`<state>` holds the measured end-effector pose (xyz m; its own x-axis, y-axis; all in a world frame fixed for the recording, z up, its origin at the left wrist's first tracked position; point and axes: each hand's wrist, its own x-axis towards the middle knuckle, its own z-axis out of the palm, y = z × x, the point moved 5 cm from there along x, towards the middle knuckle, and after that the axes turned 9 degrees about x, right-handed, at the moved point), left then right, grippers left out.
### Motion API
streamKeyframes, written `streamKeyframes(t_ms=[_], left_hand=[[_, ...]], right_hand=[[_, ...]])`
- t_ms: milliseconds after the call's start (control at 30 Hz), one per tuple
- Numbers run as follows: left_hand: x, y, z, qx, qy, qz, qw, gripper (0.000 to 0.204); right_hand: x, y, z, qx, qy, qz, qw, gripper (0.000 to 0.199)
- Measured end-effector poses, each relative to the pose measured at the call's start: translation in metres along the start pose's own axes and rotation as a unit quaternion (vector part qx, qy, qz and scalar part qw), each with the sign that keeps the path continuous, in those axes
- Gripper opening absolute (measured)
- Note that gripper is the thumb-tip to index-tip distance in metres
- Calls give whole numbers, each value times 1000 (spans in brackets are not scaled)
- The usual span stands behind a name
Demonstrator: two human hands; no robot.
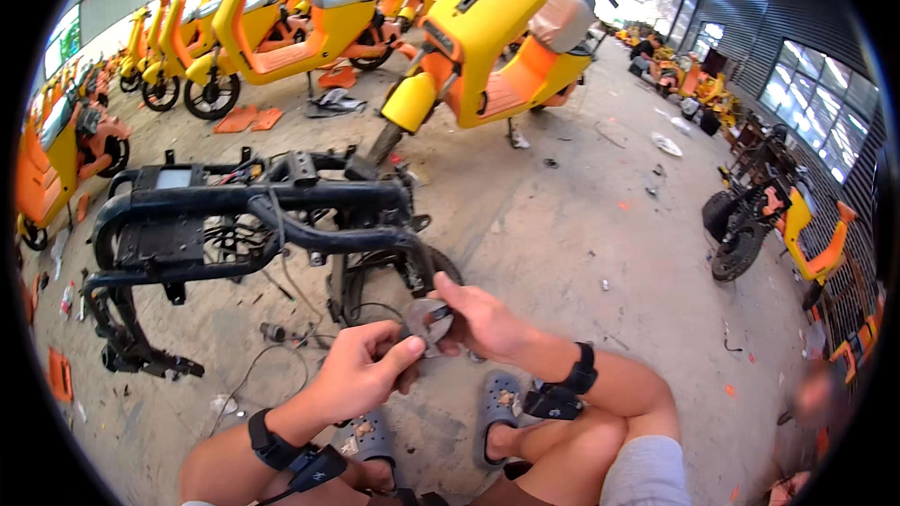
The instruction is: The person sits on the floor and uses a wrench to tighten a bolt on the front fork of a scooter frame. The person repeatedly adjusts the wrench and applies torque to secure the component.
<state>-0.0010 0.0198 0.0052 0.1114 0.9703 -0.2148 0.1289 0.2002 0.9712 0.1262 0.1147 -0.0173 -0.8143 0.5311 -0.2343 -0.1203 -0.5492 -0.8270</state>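
Between my two hands is a small round grey part (424, 320) with a dark piece on it; its exact kind is unclear. My left hand (375, 356) pinches its near left edge between thumb and fingers. My right hand (478, 319) grips the other side, thumb raised at the top, its lower fingers partly hidden. Just beyond my hands stands a stripped black scooter frame (347, 240), its tubes running to the left. A dark wheel (439, 267) shows behind the frame's near right end, partly covered.
A yellow scooter (506, 47) stands beyond the frame, with rows of yellow scooters behind it. Loose cable (251, 370) and a connector (273, 332) lie on the floor at left. A partly stripped scooter (741, 225) stands at right. My clogs (500, 403) are below my hands.
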Motion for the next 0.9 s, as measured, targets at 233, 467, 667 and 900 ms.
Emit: streamKeyframes(t_ms=[233,467,667,900], left_hand=[[6,-5,5,-26,-11,-13,1000,26],[6,-9,5,-98,-51,-38,993,29],[2,-8,13,-147,-91,-61,983,28],[8,-13,4,-184,-22,-117,976,29]], right_hand=[[4,4,0,50,-83,-20,995,55],[-4,5,3,68,-112,-25,991,44],[-4,9,-4,76,-102,-21,992,36],[14,18,-48,-121,-48,-44,990,35]])
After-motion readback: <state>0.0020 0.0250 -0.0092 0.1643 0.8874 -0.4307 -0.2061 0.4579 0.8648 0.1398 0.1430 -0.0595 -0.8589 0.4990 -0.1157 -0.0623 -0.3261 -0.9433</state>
